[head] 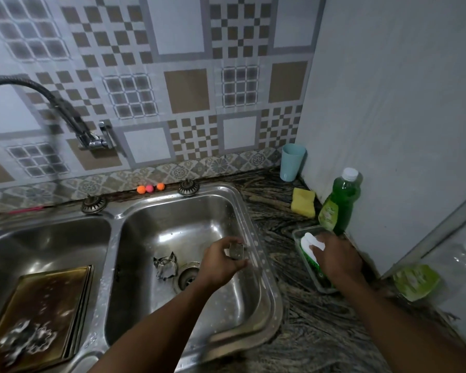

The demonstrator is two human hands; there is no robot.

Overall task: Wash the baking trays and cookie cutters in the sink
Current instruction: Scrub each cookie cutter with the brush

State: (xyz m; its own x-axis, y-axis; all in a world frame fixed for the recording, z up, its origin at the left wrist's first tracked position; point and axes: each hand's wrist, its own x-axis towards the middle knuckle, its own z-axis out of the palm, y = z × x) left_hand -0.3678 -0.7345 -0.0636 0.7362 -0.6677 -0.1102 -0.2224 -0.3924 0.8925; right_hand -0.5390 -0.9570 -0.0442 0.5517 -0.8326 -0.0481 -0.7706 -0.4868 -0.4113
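Note:
My left hand [222,261] holds a small metal cookie cutter [236,251] over the right basin of the steel sink [264,278]. More metal cookie cutters [166,266] lie on the basin floor beside the drain [187,275]. In the left basin rest stacked golden baking trays [51,300] with soapy cutters [27,339] on top. My right hand [339,258] grips a foamy white and green sponge [308,243] in a clear plastic tray [301,235] on the counter.
A green dish soap bottle [340,203] stands against the right wall, with a yellow sponge [303,202] and a light blue cup [292,162] behind it. The tap [92,138] with a black hose is on the tiled wall. Small orange and pink balls [149,188] sit behind the sink.

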